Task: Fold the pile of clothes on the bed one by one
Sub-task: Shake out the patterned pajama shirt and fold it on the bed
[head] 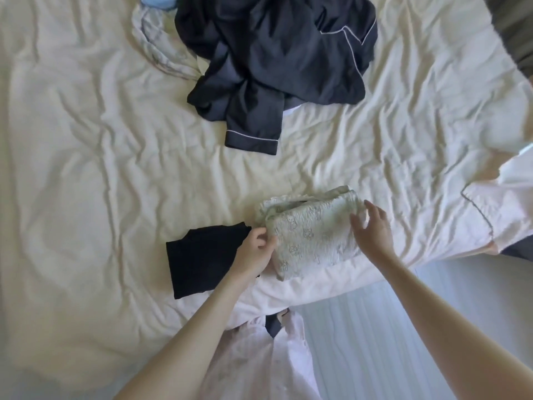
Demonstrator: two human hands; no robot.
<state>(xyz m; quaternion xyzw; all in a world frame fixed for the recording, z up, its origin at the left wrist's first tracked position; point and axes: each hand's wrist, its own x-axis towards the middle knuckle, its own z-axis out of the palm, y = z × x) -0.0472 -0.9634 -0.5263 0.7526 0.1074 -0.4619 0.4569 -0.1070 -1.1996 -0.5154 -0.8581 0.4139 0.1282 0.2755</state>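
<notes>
A pale patterned garment [310, 232] lies folded into a thick packet near the front edge of the bed. My left hand [255, 251] pinches its left edge with curled fingers. My right hand [372, 226] rests on its right end with fingers spread and nearly straight. A folded black garment [202, 255] lies flat just left of the packet, partly under my left wrist. Farther back sits an unfolded heap of dark navy pyjamas with white piping [277, 62].
The cream duvet [86, 168] is wrinkled and covers the bed. A light grey garment [161, 53] and something blue [157, 1] lie behind the navy heap. A pale pink piped piece [496, 203] lies at the right edge. Pale floor [389, 342] shows below.
</notes>
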